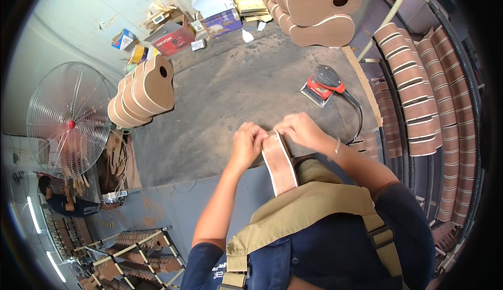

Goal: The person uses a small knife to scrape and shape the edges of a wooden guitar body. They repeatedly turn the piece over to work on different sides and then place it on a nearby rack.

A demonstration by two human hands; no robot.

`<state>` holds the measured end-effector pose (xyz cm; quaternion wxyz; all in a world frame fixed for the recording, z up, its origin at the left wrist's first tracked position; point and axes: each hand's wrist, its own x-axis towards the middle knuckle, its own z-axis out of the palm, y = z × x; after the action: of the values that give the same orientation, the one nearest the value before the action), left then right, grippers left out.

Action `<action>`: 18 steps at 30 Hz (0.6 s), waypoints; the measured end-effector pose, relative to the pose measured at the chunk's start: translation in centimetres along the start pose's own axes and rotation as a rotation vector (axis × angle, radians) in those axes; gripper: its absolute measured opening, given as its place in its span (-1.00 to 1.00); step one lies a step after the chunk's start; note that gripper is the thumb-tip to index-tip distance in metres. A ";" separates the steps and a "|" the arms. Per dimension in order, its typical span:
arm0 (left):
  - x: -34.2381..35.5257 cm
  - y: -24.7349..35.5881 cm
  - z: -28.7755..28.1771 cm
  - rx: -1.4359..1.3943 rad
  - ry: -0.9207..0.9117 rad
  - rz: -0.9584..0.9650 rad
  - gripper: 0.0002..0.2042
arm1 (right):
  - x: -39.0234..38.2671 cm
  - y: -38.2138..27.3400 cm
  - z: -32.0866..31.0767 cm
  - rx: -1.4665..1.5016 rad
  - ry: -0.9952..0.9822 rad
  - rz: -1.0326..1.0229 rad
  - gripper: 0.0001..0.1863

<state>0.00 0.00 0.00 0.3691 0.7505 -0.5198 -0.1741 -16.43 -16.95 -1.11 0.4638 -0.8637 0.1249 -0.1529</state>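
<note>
My left hand (251, 143) grips the upper end of a curved wooden piece (277, 164) with white-edged sides, which looks like a guitar body seen edge-on. My right hand (296, 127) is closed at its top right edge, fingertips pinched on the white strip; whether anything small is between them I cannot make out. The piece extends down against my khaki apron (309, 201) at the bench's (209, 106) near edge, its lower part hidden. A red and black sander (325, 83) with a cord rests on the bench beyond my right hand.
Guitar bodies are stacked back left (146, 90) and back right (319, 1). Boxes (173, 38) and papers line the back. A large fan (70, 122) stands left, a person (68, 201) beyond it. Racks of guitar bodies stand right (406, 90) and lower left (131, 253).
</note>
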 end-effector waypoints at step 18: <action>-0.5 0.8 0.9 0.004 0.099 0.098 -0.97 | -0.9 0.4 -1.0 -0.066 -0.012 -0.229 -0.60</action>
<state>-1.32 -0.06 -0.10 0.4009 0.7326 -0.5374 -0.1174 -17.67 -17.64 -1.05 0.4153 -0.8880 0.0274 -0.1956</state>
